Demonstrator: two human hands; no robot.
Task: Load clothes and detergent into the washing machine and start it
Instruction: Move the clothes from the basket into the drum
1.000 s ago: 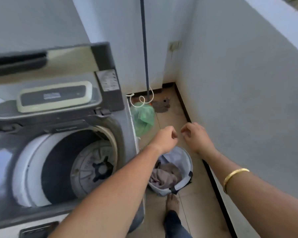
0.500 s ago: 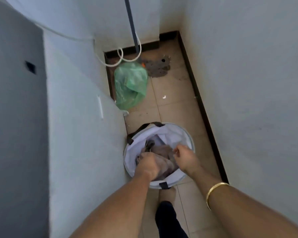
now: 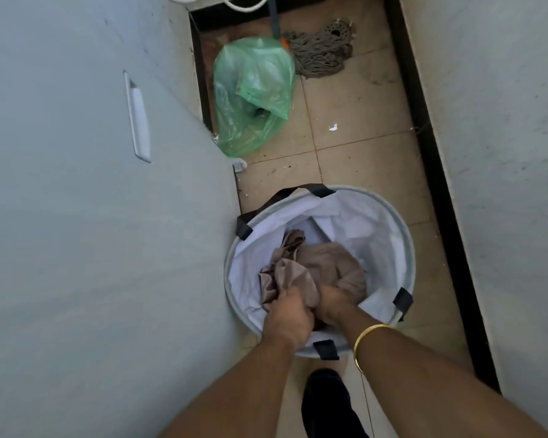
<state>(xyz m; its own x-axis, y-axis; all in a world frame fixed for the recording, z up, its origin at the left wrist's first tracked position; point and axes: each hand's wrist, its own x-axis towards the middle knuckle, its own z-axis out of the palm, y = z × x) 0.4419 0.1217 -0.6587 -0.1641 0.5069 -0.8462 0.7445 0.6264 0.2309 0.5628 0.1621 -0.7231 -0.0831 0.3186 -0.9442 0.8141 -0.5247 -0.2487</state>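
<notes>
Head view: hands (image 3: 310,311) gripping unlabelled clothes (image 3: 317,263)

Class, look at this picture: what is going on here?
A person bends over a round laundry basket on the tiled floor. The left hand and right hand both grip the brownish clothes inside it. The clothes are not yet lifted out. A green plastic bag and a mop lie beyond.

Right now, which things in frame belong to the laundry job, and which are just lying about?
Job:
- laundry basket
- beige clothes inside it
- left hand and right hand, both closed on the clothes
- washing machine side panel

Lying about:
- green plastic bag
- mop
- white hose
</notes>
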